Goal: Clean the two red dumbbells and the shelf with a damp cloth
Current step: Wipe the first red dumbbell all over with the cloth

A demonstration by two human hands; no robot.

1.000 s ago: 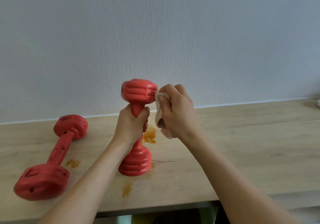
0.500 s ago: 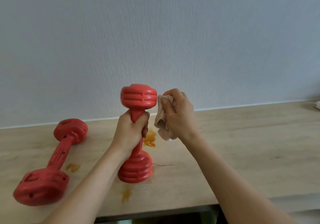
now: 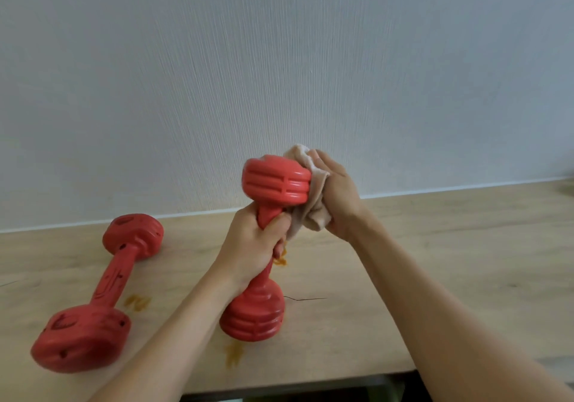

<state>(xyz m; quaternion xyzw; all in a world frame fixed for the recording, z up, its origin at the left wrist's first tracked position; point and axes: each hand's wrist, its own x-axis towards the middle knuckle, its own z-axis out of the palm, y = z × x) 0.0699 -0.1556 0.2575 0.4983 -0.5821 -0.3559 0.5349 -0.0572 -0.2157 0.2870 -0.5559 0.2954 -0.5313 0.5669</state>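
Left hand [image 3: 254, 240] fisted round the narrow handle of a red moulded-plastic dumbbell [image 3: 267, 246], forearm reaching up from lower left; dumbbell held nearly upright, tilted slightly, its lower head resting on the pale wood-grain shelf [image 3: 435, 262]. Right hand [image 3: 337, 198] curled round a bunched beige cloth [image 3: 312, 203], pressing it against the right side of the dumbbell's upper head; forearm comes in from lower right, wrist bent inward. Cloth looks soft and crumpled, one fold poking above the fingers, a loose end hanging toward the left thumb. Dumbbells counted: two. The second red plastic dumbbell [image 3: 102, 290] lies flat on the shelf well to the left, untouched, one head near the wall, the other toward the front edge. Both have ribbed, rounded-block heads; the lying one shows dark smudges on its handle. Orange-brown stains on the shelf, three patches: one [image 3: 136, 302] just beside the lying dumbbell, one [image 3: 281, 260] behind the held one, one [image 3: 233, 353] in front of it. Wall [image 3: 279, 60] behind is white, finely ridged.
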